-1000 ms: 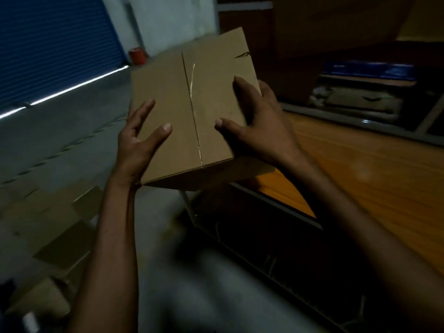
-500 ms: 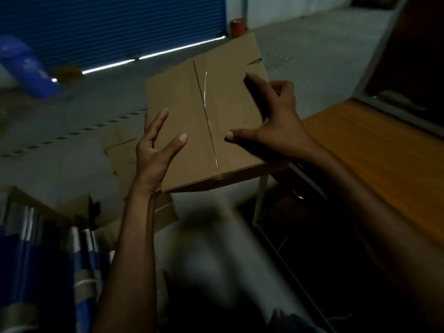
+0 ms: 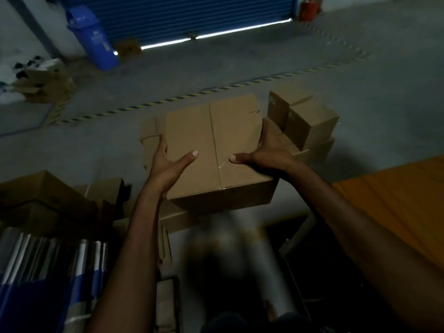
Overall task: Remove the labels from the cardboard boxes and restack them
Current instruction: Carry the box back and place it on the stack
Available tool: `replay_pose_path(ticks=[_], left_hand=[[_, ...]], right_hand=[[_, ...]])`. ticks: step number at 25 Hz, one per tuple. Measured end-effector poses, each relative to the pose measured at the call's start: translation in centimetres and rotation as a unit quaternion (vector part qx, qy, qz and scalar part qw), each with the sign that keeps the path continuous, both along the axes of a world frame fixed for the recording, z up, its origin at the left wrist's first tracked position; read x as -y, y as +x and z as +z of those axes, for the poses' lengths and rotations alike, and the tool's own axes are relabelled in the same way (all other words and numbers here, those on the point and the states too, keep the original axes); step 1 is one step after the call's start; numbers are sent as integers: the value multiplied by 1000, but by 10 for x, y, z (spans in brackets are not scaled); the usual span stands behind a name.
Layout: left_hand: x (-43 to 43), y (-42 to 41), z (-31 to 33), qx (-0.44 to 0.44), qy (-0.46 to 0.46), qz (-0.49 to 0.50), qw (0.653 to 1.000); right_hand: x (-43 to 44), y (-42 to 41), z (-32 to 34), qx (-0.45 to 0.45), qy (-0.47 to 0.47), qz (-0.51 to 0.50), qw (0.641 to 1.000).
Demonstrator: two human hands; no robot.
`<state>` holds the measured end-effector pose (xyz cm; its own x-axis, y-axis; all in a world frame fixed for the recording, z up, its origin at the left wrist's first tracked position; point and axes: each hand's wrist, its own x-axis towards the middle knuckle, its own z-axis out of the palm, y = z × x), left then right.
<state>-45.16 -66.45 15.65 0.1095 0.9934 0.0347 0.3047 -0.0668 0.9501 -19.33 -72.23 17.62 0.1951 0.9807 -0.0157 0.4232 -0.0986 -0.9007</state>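
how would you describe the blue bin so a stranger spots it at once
Find the wide blue roller shutter door across the far wall. At its left end stands a tall blue plastic bin. Its neighbours are low brown cardboard boxes.

The grey concrete floor (image 3: 240,68) carries nearly everything here. At its far edge a blue bin (image 3: 93,37) stands toward the left corner, and a red canister (image 3: 308,8), perhaps an extinguisher though too blurred to be sure, stands toward the right. A yellow-and-black striped line (image 3: 192,96) crosses the middle of the floor, rising to the right. By the left edge lies a loose heap of cardboard (image 3: 43,85). Mid-floor sits a stack of cardboard boxes (image 3: 310,123), its top one askew on those below, near the far corner of the orange counter (image 3: 396,200) at the right edge. At the near left rests an open carton (image 3: 48,200), with flat cardboard (image 3: 177,219) just beside it.
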Motion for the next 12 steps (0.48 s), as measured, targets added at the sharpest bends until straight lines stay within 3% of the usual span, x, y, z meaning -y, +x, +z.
replay_pose_path(ticks=[6, 12], left_hand=[[-109, 23, -41, -46, -73, 1, 996], [-224, 48, -124, -132, -82, -31, 987]], right_hand=[[-112, 23, -42, -38, -38, 10, 998], [-219, 42, -115, -19, -84, -1, 996]])
